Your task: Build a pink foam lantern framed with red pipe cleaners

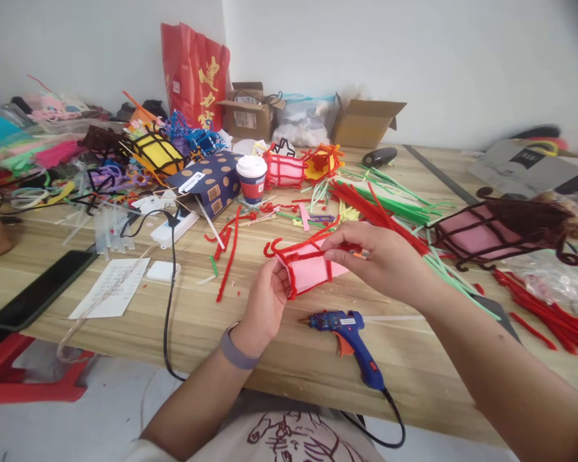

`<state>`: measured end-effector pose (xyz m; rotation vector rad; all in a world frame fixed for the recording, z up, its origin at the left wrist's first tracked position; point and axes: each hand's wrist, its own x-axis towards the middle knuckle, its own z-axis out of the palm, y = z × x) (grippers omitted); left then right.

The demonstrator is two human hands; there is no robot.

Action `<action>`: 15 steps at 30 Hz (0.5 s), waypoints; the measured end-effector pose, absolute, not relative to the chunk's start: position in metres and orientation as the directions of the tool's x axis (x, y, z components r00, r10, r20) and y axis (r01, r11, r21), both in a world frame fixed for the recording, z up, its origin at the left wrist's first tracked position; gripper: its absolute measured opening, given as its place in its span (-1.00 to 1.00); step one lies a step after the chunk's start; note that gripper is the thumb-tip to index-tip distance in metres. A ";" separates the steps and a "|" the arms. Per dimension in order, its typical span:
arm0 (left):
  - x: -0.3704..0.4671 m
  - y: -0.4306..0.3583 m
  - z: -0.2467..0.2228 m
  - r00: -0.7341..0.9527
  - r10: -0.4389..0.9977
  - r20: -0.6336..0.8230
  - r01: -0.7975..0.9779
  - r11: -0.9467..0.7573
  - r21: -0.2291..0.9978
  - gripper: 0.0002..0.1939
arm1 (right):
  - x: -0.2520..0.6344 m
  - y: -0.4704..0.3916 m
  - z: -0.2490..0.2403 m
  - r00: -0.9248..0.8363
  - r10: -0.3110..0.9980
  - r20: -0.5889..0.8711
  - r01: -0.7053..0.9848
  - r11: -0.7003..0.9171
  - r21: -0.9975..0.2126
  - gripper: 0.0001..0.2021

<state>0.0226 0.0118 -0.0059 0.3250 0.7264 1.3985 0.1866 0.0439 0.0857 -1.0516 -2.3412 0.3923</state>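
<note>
Over the table I hold a pink lantern [308, 273] edged with fuzzy red pipe cleaners, lying on its side. My left hand [264, 298] grips its left end, with the fingers partly tucked inside the frame. From above, my right hand [373, 256] pinches the upper right edge, thumb and forefinger close together; whatever small piece sits between the fingertips is hard to make out. A blue hot glue gun [351, 330] with an orange trigger lies just below the lantern, a glue stick poking from its back. Red pipe-cleaner pieces [231, 256] lie to the left.
Behind stand a lidded paper cup [252, 181] and a dotted blue box [216, 183]. Red and green pipe cleaners [390, 212] spread to the right, near a brown-framed lantern [486, 231]. A black cable [168, 321] crosses the table at left, near a phone [43, 289].
</note>
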 end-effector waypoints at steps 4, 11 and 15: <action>0.022 0.011 -0.004 0.015 0.967 -0.254 -0.770 0.173 0.615 -0.83 | 0.187 0.045 0.085 -0.561 0.755 0.341 0.600 0.654 -0.461 -0.89; 0.022 0.011 -0.009 0.003 0.979 -0.204 -0.771 0.133 0.623 -0.80 | 0.187 0.047 0.080 -0.561 0.769 0.307 0.618 0.635 -0.463 -0.88; 0.023 0.011 -0.009 -0.007 0.976 -0.218 -0.766 0.135 0.628 -0.80 | 0.187 0.047 0.079 -0.558 0.773 0.303 0.622 0.631 -0.464 -0.89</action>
